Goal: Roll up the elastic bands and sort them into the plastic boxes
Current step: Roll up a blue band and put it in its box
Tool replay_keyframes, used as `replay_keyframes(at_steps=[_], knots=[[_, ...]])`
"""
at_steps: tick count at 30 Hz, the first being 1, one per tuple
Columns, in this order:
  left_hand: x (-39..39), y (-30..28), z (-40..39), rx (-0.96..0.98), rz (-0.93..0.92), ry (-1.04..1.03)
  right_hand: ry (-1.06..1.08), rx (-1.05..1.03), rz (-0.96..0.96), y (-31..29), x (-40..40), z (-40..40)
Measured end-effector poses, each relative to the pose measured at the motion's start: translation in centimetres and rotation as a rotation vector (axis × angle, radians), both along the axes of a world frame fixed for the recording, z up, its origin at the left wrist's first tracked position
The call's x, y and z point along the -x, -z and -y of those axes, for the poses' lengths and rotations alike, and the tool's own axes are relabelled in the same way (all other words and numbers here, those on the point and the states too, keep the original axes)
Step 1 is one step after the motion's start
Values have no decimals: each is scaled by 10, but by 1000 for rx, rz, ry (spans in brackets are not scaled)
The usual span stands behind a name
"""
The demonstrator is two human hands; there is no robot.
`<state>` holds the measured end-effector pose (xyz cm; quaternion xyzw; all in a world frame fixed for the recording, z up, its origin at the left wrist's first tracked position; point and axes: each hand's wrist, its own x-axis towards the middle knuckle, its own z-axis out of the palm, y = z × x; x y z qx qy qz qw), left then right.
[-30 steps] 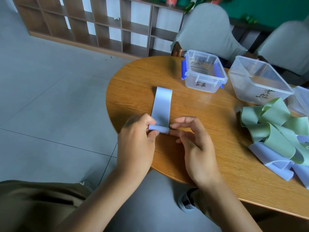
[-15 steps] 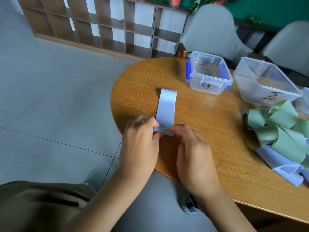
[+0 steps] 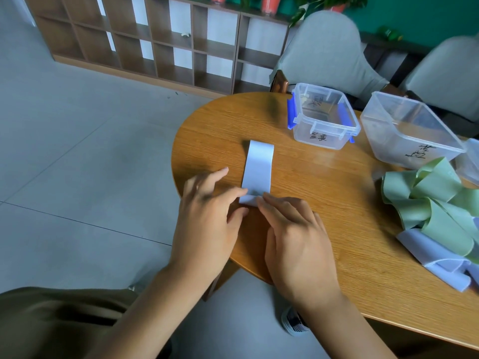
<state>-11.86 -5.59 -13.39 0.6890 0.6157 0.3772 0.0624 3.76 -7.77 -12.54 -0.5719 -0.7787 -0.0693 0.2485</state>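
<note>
A pale blue elastic band lies flat on the round wooden table, its near end wound into a small roll. My left hand pinches the roll's left end between index finger and thumb, its other fingers spread forward. My right hand presses its fingertips on the roll's right end. A heap of green and pale blue bands sits at the right. Beyond the band stand a small clear box with blue clips and a larger clear box, both labelled and with nothing inside.
A third clear box shows partly at the right edge. Two grey chairs stand behind the table, a wooden shelf unit beyond. The table edge curves just under my wrists, with grey floor tiles to the left.
The roll has advanced a little up the band. My left fingers have spread forward, and my right fingertips have closed onto the roll's right end.
</note>
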Motion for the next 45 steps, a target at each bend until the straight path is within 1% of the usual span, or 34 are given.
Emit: replay_keyframes(at_steps=[3,6,13,15,18,21,24,27,32,39,45], knots=[[0,-2,6,-65,-98,33,13,-29,-19,1,2,-5],[-2,-2,8,-37,-173,40,45,-16,-17,2,5,-9],[-2,1,-1,38,-223,36,155,87,55,1,10,-18],[-2,2,-5,53,-238,26,158,116,58,2,11,-18],[-4,0,-7,64,-267,0,131,130,-33,3,8,-16],[-4,0,-10,61,-274,-7,105,67,-129,2,6,-9],[-4,-1,-16,66,-280,-8,49,25,-147,2,7,-3],[-6,-1,-21,81,-271,-9,-16,26,-138,3,8,-6],[-9,0,-27,93,-234,-20,-24,26,-132,8,7,-16],[-4,-2,-32,99,-59,-19,-45,48,-64,5,3,-26],[1,-7,-33,97,9,-33,-58,56,-76,-5,2,-47]])
